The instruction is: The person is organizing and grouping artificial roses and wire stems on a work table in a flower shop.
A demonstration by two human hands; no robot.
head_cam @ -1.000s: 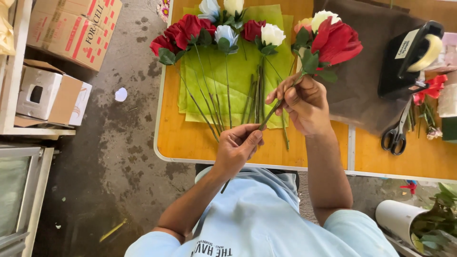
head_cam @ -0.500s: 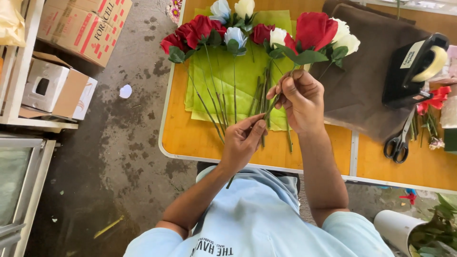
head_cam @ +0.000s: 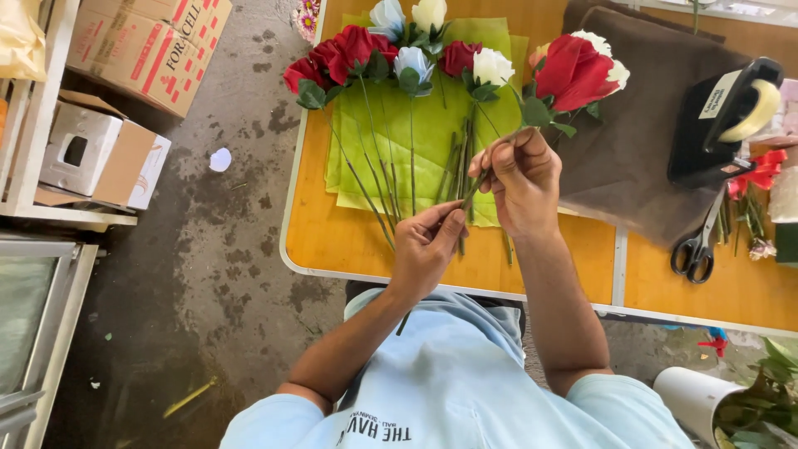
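Note:
My right hand point(head_cam: 524, 179) grips the green stems just under a small bunch of artificial roses point(head_cam: 575, 71), a big red bloom with white ones behind it. My left hand point(head_cam: 426, 249) pinches the lower part of the same stems point(head_cam: 468, 196), over the table's near edge. Beneath both hands lie green tissue sheets point(head_cam: 432, 133) with a row of red, white and pale blue roses point(head_cam: 399, 54) laid heads away from me, their stems pointing toward me.
The orange table point(head_cam: 324, 233) also bears a brown sheet point(head_cam: 640, 158), a black tape dispenser point(head_cam: 723, 116), scissors point(head_cam: 697, 245) and red ribbon bits point(head_cam: 761, 179). Cardboard boxes point(head_cam: 141, 50) stand on the concrete floor at left. A white pot with greenery point(head_cam: 748, 407) sits at lower right.
The bunch in my right hand has tilted upright and shifted slightly. My left hand has risen along the stems, closer to the right hand.

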